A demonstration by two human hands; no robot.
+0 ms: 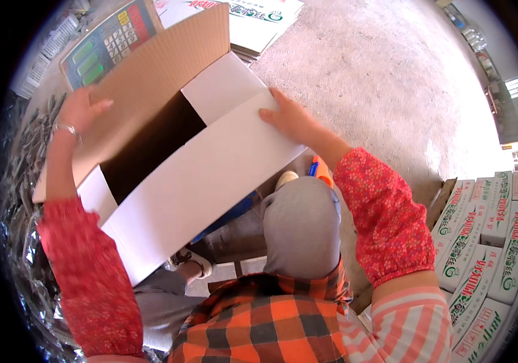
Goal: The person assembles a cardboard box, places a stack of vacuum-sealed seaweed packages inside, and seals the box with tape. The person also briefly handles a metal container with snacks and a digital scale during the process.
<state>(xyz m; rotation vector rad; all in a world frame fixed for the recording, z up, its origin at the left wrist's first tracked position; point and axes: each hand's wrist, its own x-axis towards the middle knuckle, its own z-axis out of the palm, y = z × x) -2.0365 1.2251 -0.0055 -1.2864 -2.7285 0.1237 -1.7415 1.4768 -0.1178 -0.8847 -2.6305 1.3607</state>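
Note:
In front of me a cardboard box (pixel 204 177) is tilted with its top open, white outside and plain brown inside. Its dark interior shows between two short white end flaps. The tall far flap (pixel 150 86) stands up and leans away from me. At that flap's outer edge is my left hand (pixel 77 111), thumb apart from the fingers; whether it grips the cardboard I cannot tell. My right hand (pixel 293 118) holds the box's right end, thumb on the near white flap and fingers around the corner.
A digital weighing scale's keypad panel (pixel 109 43) stands behind the box. Flat printed cartons (pixel 259 22) are stacked beyond it on the concrete floor (pixel 368 81). Crumpled plastic (pixel 28 218) lines the left. Printed boxes (pixel 481 245) are piled at right. An orange-and-blue object (pixel 320 170) lies by my knee.

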